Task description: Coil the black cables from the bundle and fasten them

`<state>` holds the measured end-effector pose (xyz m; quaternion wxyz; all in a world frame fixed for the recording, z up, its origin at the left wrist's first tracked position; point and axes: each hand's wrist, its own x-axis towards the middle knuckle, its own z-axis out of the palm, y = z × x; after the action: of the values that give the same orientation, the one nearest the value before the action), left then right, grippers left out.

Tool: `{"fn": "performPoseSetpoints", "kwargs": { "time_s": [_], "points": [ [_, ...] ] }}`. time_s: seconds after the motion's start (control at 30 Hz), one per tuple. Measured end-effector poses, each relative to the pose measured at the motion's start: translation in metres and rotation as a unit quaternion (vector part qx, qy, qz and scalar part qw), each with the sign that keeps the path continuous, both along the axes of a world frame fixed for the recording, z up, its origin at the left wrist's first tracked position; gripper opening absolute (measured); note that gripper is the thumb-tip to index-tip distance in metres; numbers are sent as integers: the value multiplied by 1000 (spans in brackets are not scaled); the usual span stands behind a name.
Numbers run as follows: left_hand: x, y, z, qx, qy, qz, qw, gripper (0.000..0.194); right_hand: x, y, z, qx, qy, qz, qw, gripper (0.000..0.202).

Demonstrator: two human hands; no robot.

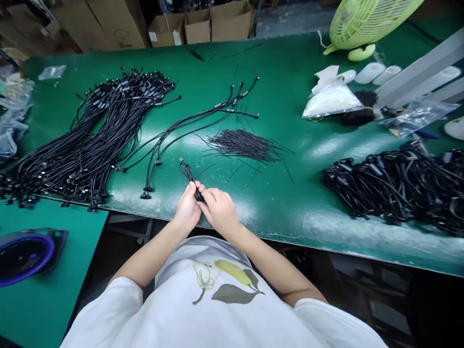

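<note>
A folded black cable is held between my two hands near the front edge of the green table. My left hand is closed around its lower part. Fingers of my right hand pinch the same bundle from the right side; whether a thin tie is between them is too small to tell. Just beyond lies a pile of thin black ties. Several loose black cables stretch out to the left of the pile, their connectors at both ends.
A large heap of straight black cables covers the left side. Bundled cables lie at the right. Farther back are a white plastic bag and a green fan. A purple-rimmed round object sits lower left.
</note>
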<state>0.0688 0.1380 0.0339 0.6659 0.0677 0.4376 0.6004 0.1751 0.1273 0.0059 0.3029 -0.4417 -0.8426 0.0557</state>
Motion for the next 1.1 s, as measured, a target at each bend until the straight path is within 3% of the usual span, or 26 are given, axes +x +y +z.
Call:
{"fn": "performPoseSetpoints", "kwargs": {
  "time_s": [0.1, 0.2, 0.33, 0.43, 0.53, 0.6, 0.67, 0.8, 0.9, 0.97, 1.0, 1.1],
  "points": [
    [2, 0, 2, -41, -5, -3, 999, 22, -4, 3, -2, 57, -2, 32, 998, 24],
    [-2, 2, 1, -47, 21, -55, 997, 23, 5, 8, 3, 101, -5, 111, 989, 29],
    [-14, 4, -4, -28, 65, -132, 989, 30, 30, 16, 18, 82, -6, 280, 956, 34],
    [-22, -4, -3, -10, 87, -185, 979, 32, 47, 28, 31, 78, -30, 292, 953, 36],
    [-29, -18, 5, 36, 196, -329, 923, 30, 54, 37, 37, 63, -143, 256, 954, 34],
    [-33, -27, 11, 90, 320, -418, 846, 26, 56, 36, 33, 1, -209, 273, 939, 42],
    [-37, -34, 16, 135, 404, -452, 783, 21, 58, 31, 26, -57, -224, 288, 929, 44],
    [-42, -37, 16, 163, 427, -485, 746, 22, 63, 17, 12, -49, -172, 280, 943, 42],
    [-41, -33, 7, 141, 402, -544, 723, 33, 61, 13, 5, -24, -165, 308, 937, 41],
    [-38, -32, -2, 121, 378, -571, 719, 40, 57, 14, 5, -36, -174, 330, 927, 40],
    [-36, -33, -7, 110, 362, -568, 731, 43, 57, 18, 6, -51, -173, 338, 923, 40],
    [-33, -40, -18, 70, 295, -492, 816, 50, 75, 40, 13, -97, -101, 319, 937, 38]
  ]
}}
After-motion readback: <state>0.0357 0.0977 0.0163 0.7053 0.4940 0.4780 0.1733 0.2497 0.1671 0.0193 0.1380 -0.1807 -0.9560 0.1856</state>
